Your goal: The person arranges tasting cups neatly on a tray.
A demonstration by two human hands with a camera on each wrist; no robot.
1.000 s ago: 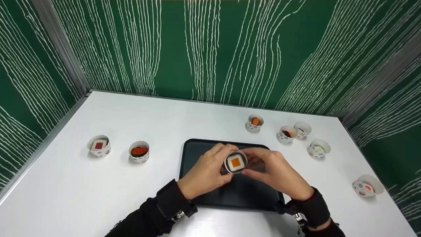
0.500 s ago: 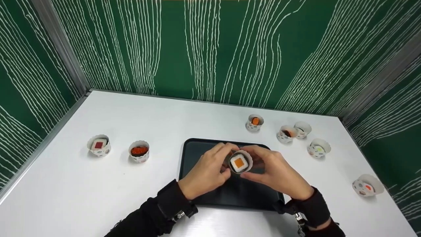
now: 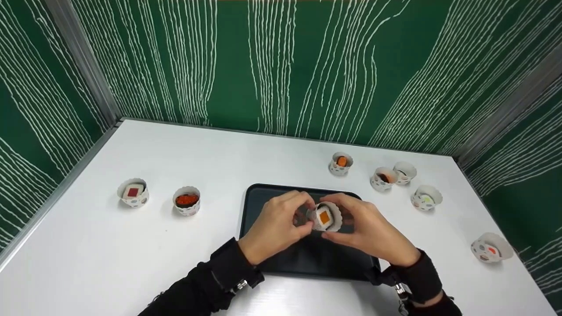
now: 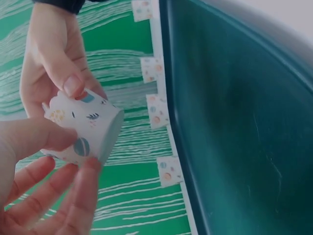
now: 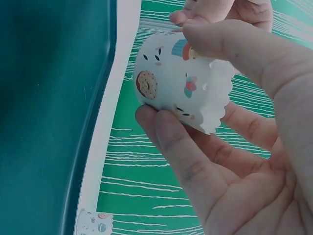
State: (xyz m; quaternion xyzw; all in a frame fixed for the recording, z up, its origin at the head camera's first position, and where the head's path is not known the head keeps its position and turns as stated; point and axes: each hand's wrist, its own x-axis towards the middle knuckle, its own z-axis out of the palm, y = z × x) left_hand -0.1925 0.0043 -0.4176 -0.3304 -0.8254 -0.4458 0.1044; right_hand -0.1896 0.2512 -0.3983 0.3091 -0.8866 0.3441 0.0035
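You hold the patterned cup (image 3: 337, 218) in the air above the tray (image 3: 259, 202), clear of its surface, with an orange-centred roll (image 3: 325, 216) inside. Both hands pinch that same cup. Your left hand (image 3: 274, 226) sets its thumb against the printed wall and brings curled fingertips round the base end; your right hand (image 3: 366, 226) clasps the wall between its thumb on one side and fingertips on the other. Sharing the hold likely steadies the cup, and the light touch suits a wall that looks thin enough to dent. The cup is tilted rather than upright, its mouth turned partly up towards your head, which seems to be why the roll's centre shows so plainly.

The other cups stand around the tray, outside its rim, perhaps so that they stay within reach. To its left you have the roe cup (image 3: 186, 202) and, farther out, the red-centred cup (image 3: 134, 194). Beyond its far edge is the orange-piece cup (image 3: 340, 164). Past its far right corner stand two close-set cups (image 3: 383, 180); whether they touch, you cannot tell. The yellow-green cup (image 3: 426, 199) lies right of the tray, and the red-piece cup (image 3: 491, 248) farthest right.
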